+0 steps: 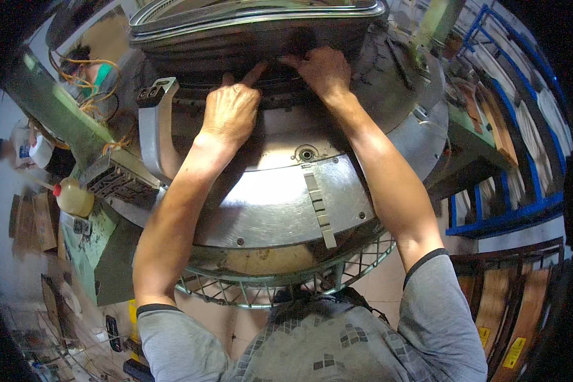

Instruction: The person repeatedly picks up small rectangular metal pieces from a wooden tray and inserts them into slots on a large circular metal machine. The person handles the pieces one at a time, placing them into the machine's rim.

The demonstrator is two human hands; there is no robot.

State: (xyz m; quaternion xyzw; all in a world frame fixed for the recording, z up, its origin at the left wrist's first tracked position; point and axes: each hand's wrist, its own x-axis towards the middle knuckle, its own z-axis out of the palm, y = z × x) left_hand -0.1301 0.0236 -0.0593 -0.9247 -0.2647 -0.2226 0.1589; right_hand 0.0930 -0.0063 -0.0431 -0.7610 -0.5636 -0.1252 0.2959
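Both hands reach to the far side of a large round metal machine (267, 197), where its inner ring meets a dark, drum-shaped part (197, 60). My left hand (232, 108) lies at the ring with a finger stretched toward the drum's base. My right hand (325, 70) is a little farther off, one finger pointing left along the same dark edge, the others bent over the drum's lower part. The fingertips nearly meet. I see nothing held in either hand; shadow covers what the fingertips touch.
A grey curved handle (156, 127) rises left of my left forearm. Green machine arms (63, 105) flank the work. A bottle with a red cap (75, 196) stands at left. Blue racks (503, 216) line the right. A person (22, 143) is at far left.
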